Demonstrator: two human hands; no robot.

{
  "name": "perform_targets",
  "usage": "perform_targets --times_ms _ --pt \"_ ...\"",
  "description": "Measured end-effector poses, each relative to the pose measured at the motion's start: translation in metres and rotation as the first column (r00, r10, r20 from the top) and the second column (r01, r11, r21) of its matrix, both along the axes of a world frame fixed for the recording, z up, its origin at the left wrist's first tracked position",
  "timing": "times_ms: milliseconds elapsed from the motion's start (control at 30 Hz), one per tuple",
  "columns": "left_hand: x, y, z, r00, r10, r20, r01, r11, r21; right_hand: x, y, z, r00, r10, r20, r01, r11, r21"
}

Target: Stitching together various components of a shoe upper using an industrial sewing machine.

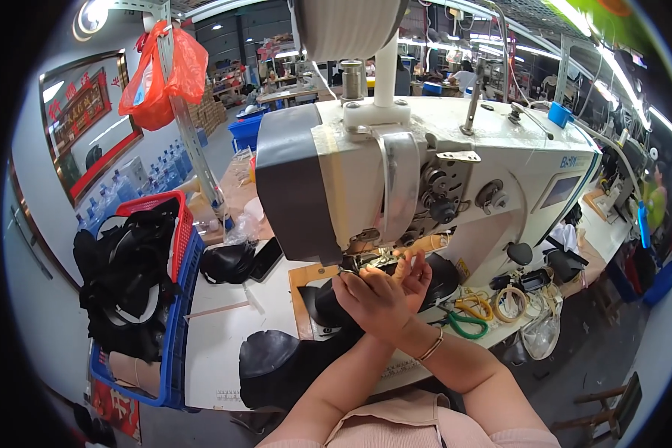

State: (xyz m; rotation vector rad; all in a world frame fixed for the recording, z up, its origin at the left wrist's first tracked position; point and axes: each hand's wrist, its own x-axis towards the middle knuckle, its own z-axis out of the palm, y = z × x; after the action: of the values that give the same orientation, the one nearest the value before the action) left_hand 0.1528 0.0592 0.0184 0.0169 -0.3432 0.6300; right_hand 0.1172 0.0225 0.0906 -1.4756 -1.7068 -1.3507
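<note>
My wrists are crossed in front of the white and grey sewing machine (336,179). My right hand (372,297), on the arm with the bracelet (431,346), reaches to the left side of the needle area, its fingers curled in a pinch. Behind it and to its right is my left hand (417,278), with fingertips drawn together close to the presser foot. Whatever the fingertips hold is too small or hidden. Below my hands, black leather-like pieces (276,366) lie across the machine bed and over the table (209,328).
On the left stands a blue crate (175,336) with a red basket (179,231) and black pieces. A black phone (266,259) lies beside a black rounded piece (228,263). Tape rolls (510,305) and green-handled scissors (467,325) lie right. A thread cone (347,26) hangs above.
</note>
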Motion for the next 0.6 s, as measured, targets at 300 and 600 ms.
perform_targets --times_ms 300,600 --pt "-0.005 -0.004 0.004 0.999 0.002 -0.042 0.002 0.997 0.073 0.105 -0.031 0.013 -0.518 0.482 -0.706 -0.356 0.63 0.691" --pt "-0.011 -0.002 0.007 0.994 -0.019 -0.11 0.022 0.999 0.024 0.119 -0.004 0.009 -0.613 0.263 -0.745 -0.57 0.506 0.647"
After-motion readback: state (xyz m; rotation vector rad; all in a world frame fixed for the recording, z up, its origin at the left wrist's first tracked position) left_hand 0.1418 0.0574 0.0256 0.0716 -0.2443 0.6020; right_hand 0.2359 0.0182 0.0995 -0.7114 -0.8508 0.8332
